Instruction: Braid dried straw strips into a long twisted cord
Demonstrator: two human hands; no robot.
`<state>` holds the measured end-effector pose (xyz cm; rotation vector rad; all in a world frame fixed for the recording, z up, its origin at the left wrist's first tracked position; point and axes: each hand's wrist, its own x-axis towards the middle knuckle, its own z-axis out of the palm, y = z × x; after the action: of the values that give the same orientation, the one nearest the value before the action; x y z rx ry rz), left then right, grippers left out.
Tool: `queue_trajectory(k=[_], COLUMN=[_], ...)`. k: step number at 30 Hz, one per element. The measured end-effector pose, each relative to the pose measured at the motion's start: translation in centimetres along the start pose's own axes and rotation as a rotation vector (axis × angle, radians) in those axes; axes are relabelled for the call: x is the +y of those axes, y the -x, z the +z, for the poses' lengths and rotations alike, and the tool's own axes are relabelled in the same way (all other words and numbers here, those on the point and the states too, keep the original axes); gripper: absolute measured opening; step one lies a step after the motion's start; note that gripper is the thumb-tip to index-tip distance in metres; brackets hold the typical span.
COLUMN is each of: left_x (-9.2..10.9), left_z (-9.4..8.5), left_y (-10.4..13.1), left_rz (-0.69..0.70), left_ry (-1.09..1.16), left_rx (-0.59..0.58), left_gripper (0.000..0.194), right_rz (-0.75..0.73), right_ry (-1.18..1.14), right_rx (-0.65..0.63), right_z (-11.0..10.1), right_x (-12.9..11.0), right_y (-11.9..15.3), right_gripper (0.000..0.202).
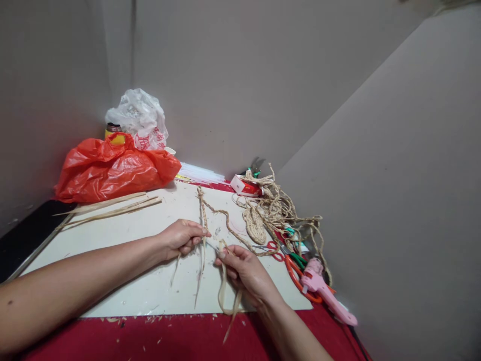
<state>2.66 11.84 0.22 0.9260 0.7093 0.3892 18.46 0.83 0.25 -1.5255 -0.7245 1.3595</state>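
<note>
My left hand (185,237) pinches the lower part of a thin braided straw strand (203,215), whose loose ends hang below the fingers. Close by on the right, my right hand (240,268) is closed on a pale flat straw strip (222,291), which loops down past the board's front edge. A thin light piece spans the gap between both hands. From the top of the braid, a twisted straw cord (227,220) runs right toward the rope pile.
A white board (139,296) lies on red cloth (112,341). Straw strips (116,209) and a red bag (116,168) are at left. Rope (276,205), orange-handled scissors (295,276) and a pink glue gun (325,291) lie right. Walls rise behind.
</note>
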Motion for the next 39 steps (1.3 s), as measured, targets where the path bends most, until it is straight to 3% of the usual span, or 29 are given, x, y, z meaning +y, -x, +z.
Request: queue_trajectory(k=[3, 6, 11, 14, 16, 17, 20, 22, 26, 30, 35, 39], left_x=[0.2, 0.4, 0.4, 0.4, 0.3, 0.3, 0.2, 0.1, 0.2, 0.1, -0.1, 0.0], left_z=[0.1, 0.1, 0.0, 0.0, 0.0, -0.1, -0.1, -0.1, -0.1, -0.2, -0.3, 0.1], left_y=[0.2, 0.3, 0.3, 0.3, 0.2, 0.2, 0.1, 0.1, 0.1, 0.0, -0.3, -0.1], left_rz=[-0.004, -0.009, -0.033, -0.031, -0.022, -0.017, -0.005, 0.002, 0.007, 0.001, 0.027, 0.025], left_ry=[-0.007, -0.016, -0.015, -0.017, -0.024, -0.031, -0.064, -0.083, -0.075, -0.073, -0.114, -0.167], left_rx=[0.017, 0.023, 0.007, 0.011, 0.004, -0.002, -0.008, -0.013, -0.036, -0.050, -0.054, -0.021], left_gripper=[0.014, 0.013, 0.016, 0.017, 0.019, 0.021, 0.028, 0.028, 0.020, 0.015, 0.011, 0.011], right_rz=[-0.083, -0.169, -0.377, -0.493, -0.538, -0.535, -0.475, -0.462, -0.505, -0.405, -0.352, -0.268], right_ry=[0.201, 0.298, 0.308, 0.192, 0.112, 0.104, 0.207, 0.335, 0.542, 0.539, 0.530, 0.565], right_rx=[0.057, 0.193, 0.613, 0.763, 0.679, 0.573, 0.259, 0.151, 0.116, 0.007, 0.028, -0.051], right_z=[-2.2, -4.9, -8.6, -8.5, -7.0, -6.0, -2.3, -0.3, 1.3, 1.1, 1.0, 1.0], right_x=[-0.1, -0.4, -2.0, -3.5, -4.3, -4.6, -4.6, -4.3, -4.0, -4.0, -3.7, -3.8], right_y=[0.5, 1.0, 1.3, 1.7, 2.1, 2.3, 2.2, 1.5, -0.4, -1.7, -2.8, -3.4], right_gripper=[0.028, 0.032, 0.042, 0.043, 0.043, 0.042, 0.027, 0.021, 0.020, 0.018, 0.030, 0.024])
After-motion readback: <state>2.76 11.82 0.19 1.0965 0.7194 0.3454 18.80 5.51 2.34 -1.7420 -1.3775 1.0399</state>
